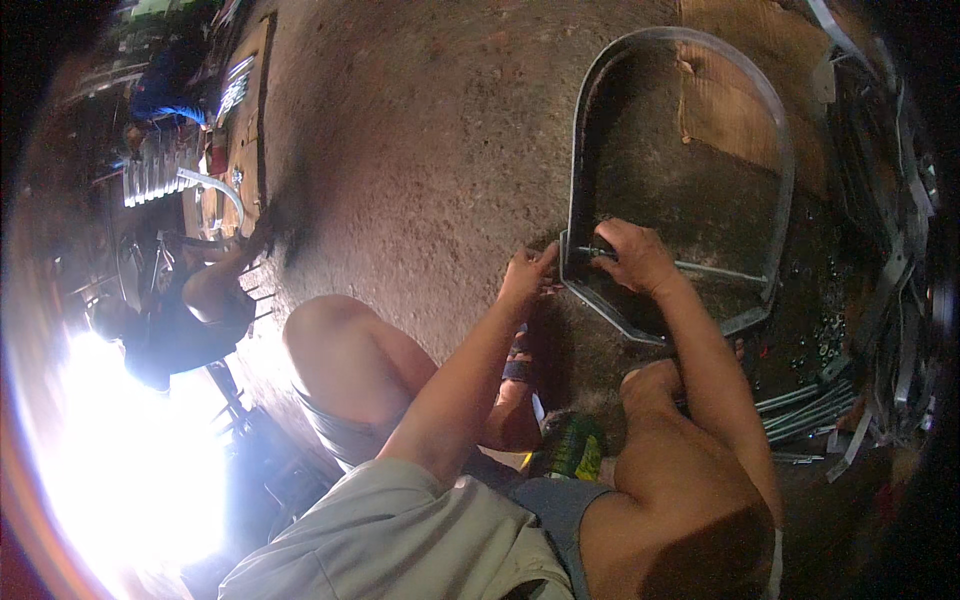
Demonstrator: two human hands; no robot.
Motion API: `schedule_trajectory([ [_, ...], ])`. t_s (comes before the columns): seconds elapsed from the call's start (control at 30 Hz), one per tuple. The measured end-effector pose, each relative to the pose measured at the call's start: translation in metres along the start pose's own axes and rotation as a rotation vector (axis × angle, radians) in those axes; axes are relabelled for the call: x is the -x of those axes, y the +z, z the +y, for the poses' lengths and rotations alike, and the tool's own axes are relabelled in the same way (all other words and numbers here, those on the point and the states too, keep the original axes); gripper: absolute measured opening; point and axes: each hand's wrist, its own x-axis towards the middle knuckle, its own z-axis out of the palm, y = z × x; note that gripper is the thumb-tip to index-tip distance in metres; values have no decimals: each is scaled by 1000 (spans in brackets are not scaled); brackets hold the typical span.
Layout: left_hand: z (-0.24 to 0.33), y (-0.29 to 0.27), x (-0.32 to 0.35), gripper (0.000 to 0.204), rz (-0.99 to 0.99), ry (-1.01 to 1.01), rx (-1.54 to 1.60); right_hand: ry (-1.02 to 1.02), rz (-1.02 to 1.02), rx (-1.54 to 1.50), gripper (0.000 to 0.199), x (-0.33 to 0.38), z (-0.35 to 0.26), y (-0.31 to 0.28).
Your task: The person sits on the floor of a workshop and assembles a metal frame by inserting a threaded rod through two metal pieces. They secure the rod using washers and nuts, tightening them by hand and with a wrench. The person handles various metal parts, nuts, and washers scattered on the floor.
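Note:
A grey metal hoop frame [780, 130], arched at the far end and flat at the near end, lies on the dirt floor in front of me. My left hand [527, 275] pinches something small at the outside of the frame's near left corner. My right hand [635, 255] is closed around a thin metal rod [720, 270] that runs across the frame's base, gripping it at that same corner. I sit low with my knees bent on either side.
A pile of metal strips and rods [810, 405] lies at the right, with small nuts [825, 335] scattered near it. A green bottle [572, 447] stands between my legs. Another person [190, 310] works at the left beside bent metal pieces. Cardboard [730, 110] lies under the hoop.

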Motion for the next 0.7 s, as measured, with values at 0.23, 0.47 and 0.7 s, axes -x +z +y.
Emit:
schedule_trajectory([
  [0.23,-18,-11,-10,39,-101,-19,228,72,37,-94,47,1,4,5],
  [0.47,-30,-18,-20,42,-74,41,149,58,17,-70,56,0,-2,2],
  [0.7,-14,-16,-19,44,-6,-19,-47,34,-5,-83,56,-3,-5,4],
])
